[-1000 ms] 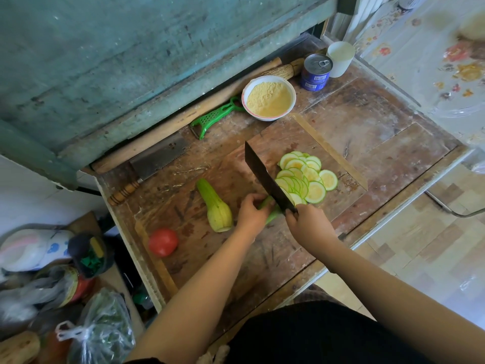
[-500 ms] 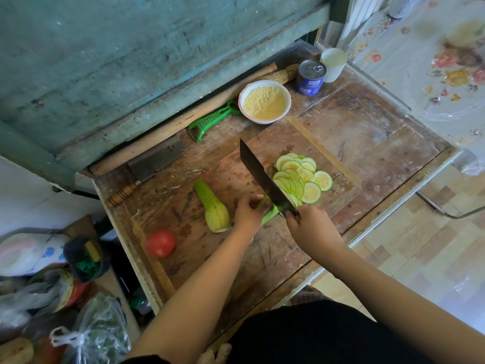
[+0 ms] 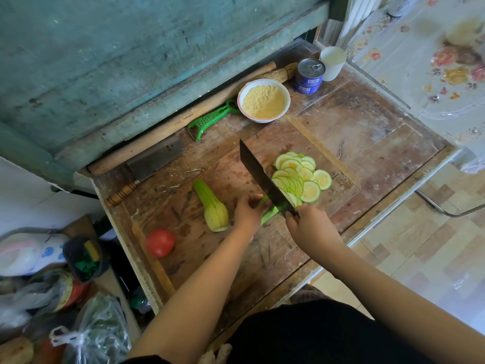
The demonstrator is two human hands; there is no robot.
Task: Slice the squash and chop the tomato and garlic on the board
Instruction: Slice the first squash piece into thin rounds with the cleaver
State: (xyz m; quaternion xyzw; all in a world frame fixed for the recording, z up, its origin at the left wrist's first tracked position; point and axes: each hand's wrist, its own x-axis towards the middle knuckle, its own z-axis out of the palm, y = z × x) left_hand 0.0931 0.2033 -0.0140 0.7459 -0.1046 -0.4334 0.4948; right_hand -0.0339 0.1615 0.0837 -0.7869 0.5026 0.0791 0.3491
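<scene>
On the worn wooden board (image 3: 262, 258), my left hand (image 3: 248, 215) holds down the short green end of a squash (image 3: 269, 215). My right hand (image 3: 311, 228) grips the handle of a dark cleaver (image 3: 258, 173), whose blade rests across that squash piece. A pile of round squash slices (image 3: 301, 177) lies just right of the blade. A second squash piece (image 3: 214, 208), pale green and cut at one end, lies left of my left hand. A red tomato (image 3: 160, 243) sits near the board's left edge. I see no garlic.
At the back stand a bowl of yellow meal (image 3: 263, 101), a blue tin (image 3: 309, 76), a white cup (image 3: 332, 63), a green peeler (image 3: 210, 122), a second cleaver (image 3: 147, 169) and a long rolling pin (image 3: 183, 119). Bags and jars (image 3: 52, 298) crowd the lower left.
The blade has stayed on the squash end with only slight shifts. My left hand keeps holding the short piece. The pile of slices looks the same.
</scene>
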